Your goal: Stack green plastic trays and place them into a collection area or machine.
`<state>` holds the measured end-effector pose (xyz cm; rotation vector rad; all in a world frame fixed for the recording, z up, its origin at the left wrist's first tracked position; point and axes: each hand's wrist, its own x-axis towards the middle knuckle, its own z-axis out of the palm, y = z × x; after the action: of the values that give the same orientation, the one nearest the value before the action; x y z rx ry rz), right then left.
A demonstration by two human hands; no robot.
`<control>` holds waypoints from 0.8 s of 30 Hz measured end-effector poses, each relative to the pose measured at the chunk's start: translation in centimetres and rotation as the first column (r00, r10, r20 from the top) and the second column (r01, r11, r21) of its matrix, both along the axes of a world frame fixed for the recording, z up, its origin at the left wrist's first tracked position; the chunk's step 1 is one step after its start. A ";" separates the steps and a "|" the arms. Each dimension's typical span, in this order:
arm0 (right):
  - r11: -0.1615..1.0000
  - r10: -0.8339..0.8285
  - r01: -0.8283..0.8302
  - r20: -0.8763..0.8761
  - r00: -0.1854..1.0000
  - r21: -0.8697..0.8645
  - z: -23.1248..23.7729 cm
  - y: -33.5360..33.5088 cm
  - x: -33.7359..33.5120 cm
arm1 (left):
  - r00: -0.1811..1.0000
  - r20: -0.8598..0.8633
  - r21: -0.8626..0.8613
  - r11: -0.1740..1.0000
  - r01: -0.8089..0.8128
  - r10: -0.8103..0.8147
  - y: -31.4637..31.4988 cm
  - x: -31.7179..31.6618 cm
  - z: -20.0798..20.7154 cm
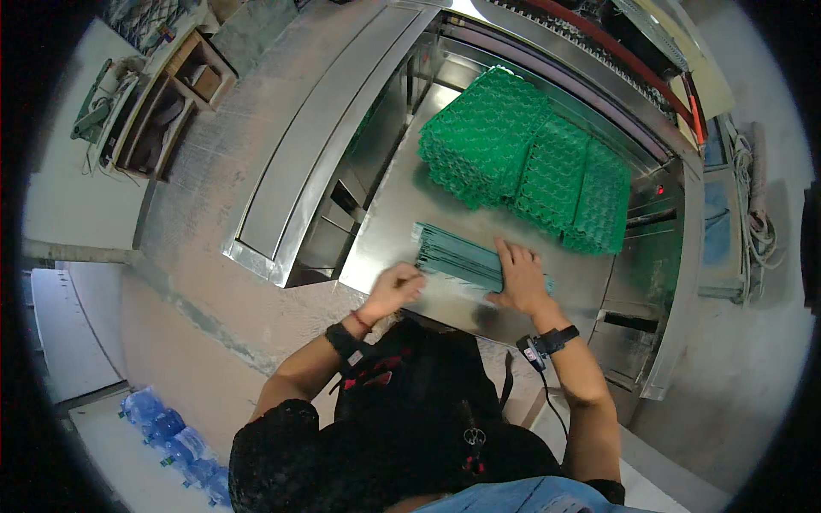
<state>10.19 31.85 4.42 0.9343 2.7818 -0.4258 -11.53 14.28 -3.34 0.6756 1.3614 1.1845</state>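
Note:
A flat, long teal bundle with dark stripes and pale edges (457, 258) lies on the metal table (385, 227) close in front of me. My right hand (520, 278) rests on its right part, fingers stretched out over the top. Just off the bundle's left end is my left hand (393, 289), its fingers curled together; whether anything is between them is hidden. Beyond the bundle stand piles of bright green sheets with a wavy pattern (487, 137), side by side, with more green piles (603, 201) to the right.
A raised metal frame (321, 145) borders the table on the left, and a machine with a toothed row and a red bar (599, 43) spans the far side. Wooden boxes (162, 128) stand at far left. Blue-tinted bottles (175, 440) sit at lower left. Cables (757, 214) hang at right.

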 end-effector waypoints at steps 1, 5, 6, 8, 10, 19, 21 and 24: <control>1.000 -0.006 0.006 -0.004 1.000 0.030 -0.1 0.0 0.1 | 0.978 -0.154 0.093 0.988 -0.125 0.138 -0.7 -1.0 -0.3; 0.996 -0.016 0.015 0.013 1.000 0.092 0.6 -0.1 -0.1 | 0.867 -0.349 0.196 0.932 -0.305 0.357 -1.3 -3.3 0.0; 0.996 -0.016 0.013 0.026 1.000 0.093 0.8 -0.1 -0.2 | 0.880 -0.306 0.230 0.926 -0.301 0.362 -0.9 -3.3 0.0; 0.989 -0.003 0.006 -0.021 1.000 0.145 0.7 -0.4 -0.1 | 0.907 -0.214 0.292 0.909 -0.296 0.364 0.5 -2.4 -0.1; 0.989 0.004 0.002 -0.041 0.999 0.148 0.3 -0.6 0.3 | 0.924 -0.224 0.341 0.913 -0.224 0.311 2.0 -2.1 0.0; 0.994 -0.032 0.048 -0.171 0.985 0.095 -0.7 -1.6 1.4 | 0.936 -0.319 0.403 0.915 -0.007 0.148 6.5 -0.9 0.3; 0.990 -0.047 0.072 -0.198 0.979 0.124 -1.1 -1.6 1.5 | 0.942 -0.298 0.417 0.909 -0.017 0.155 6.5 0.4 0.4; 0.991 -0.070 0.090 -0.180 0.981 0.101 -1.0 -1.6 1.8 | 0.946 -0.285 0.425 0.905 -0.018 0.153 6.4 1.4 0.1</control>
<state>11.95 30.22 3.44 1.0860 2.9610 -0.3896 -10.17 20.68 -3.28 1.1599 1.4184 1.5105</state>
